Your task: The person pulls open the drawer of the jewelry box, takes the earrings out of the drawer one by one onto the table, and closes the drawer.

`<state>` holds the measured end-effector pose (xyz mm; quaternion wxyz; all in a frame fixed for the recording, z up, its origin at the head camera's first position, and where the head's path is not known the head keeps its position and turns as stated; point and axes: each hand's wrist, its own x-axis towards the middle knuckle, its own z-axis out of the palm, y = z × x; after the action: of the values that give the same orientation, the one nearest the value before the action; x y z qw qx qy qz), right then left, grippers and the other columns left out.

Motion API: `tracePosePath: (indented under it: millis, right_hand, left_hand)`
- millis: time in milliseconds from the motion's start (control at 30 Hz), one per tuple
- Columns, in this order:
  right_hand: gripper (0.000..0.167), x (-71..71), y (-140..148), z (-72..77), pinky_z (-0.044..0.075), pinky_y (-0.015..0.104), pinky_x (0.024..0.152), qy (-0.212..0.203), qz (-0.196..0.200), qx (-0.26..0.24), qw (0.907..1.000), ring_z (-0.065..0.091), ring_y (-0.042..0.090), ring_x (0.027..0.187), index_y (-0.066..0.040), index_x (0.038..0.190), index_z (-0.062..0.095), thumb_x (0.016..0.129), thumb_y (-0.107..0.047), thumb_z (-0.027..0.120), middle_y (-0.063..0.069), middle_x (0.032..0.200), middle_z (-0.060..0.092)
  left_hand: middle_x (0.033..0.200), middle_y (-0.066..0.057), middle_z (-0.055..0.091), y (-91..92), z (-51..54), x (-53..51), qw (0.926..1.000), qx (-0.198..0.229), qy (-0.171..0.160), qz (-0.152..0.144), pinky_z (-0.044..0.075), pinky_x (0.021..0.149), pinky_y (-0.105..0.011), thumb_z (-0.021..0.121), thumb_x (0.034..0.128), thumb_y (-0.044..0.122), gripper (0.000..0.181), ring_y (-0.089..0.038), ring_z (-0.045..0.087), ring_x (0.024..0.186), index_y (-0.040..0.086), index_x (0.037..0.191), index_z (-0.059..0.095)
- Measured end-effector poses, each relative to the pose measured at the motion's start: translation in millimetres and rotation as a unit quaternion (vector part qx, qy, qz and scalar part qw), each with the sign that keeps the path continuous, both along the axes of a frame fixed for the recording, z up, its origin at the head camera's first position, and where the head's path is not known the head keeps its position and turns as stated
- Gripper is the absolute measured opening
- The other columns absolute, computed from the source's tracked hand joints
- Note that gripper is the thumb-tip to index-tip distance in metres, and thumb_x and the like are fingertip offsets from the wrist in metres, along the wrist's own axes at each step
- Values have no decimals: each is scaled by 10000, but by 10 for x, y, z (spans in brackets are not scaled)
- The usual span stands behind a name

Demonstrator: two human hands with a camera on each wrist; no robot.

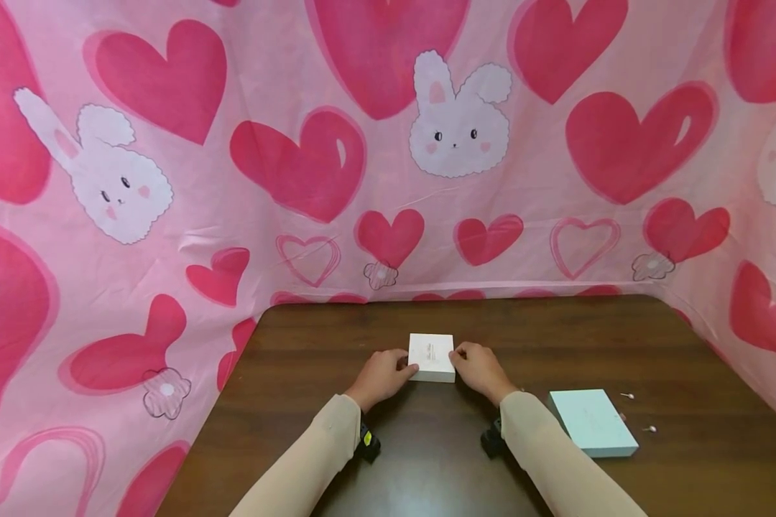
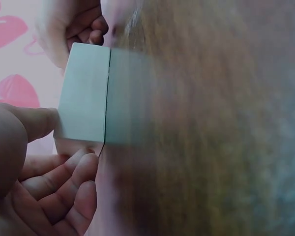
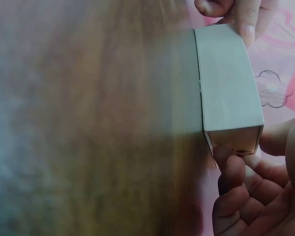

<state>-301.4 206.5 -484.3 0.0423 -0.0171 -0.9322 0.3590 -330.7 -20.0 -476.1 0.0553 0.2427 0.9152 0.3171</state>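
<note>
A small white box (image 1: 430,353) with faint printing on its lid sits on the table in front of me, one hand at each side. My left hand (image 1: 381,375) holds its left side, the thumb along the front edge in the head view. On the right side, my right hand (image 1: 483,368) grips the box with thumb and fingers. The left wrist view has the box's plain side (image 2: 83,93) between the thumb and curled fingers. Seen from the right wrist, a fingertip presses the box's end (image 3: 236,140), and a thin seam runs along the box's edge.
A pale mint box (image 1: 593,422) lies on the brown wooden table (image 1: 336,327) to the right. Beside it are two tiny pins with white heads, one farther back (image 1: 629,396) and one nearer (image 1: 650,429). Pink heart-and-rabbit cloth (image 1: 427,194) hangs around the table.
</note>
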Motion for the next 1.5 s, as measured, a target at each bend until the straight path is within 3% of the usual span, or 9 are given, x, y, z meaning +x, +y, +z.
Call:
tracePosePath:
  millis: [400,667,933,1200,1500]
  right_hand:
    - [208,165,-12,53,471,418,743,-148,74,29,9999,540,202,752,-79,986,694,971,-262,597,4,826,626]
    - [187,267,-34,54,444,372,685,-214,106,36,9997,520,185,713,-94,963,694,972,-255,598,-13,780,603]
    - [165,369,-70,60,437,369,676,-151,174,48,9997,514,168,691,-106,944,701,954,-254,629,-31,763,605]
    - [141,439,-89,42,441,366,674,-89,229,39,9997,513,159,693,-116,924,700,945,-245,646,-39,765,604]
    - [128,522,-98,49,419,339,610,-341,234,-186,9990,500,175,661,-133,922,697,951,-245,643,-22,722,570]
  left_hand:
    - [673,67,562,-17,23,126,9999,-50,55,-144,412,564,-285,677,914,391,212,-113,478,603,180,900,661]
    - [743,103,592,-58,63,219,9998,-69,-113,-128,448,617,-292,677,911,401,260,-109,518,653,166,1021,695]
    - [650,60,549,-139,75,322,9995,-52,-127,-280,416,530,-288,685,909,390,183,-118,479,568,215,863,654]
    - [628,55,557,-174,89,411,9995,-99,-70,-304,416,505,-285,686,907,398,187,-114,478,537,236,826,640]
    - [610,38,547,-192,94,489,9991,-86,58,-414,380,483,-268,692,906,373,187,-93,445,503,227,808,627]
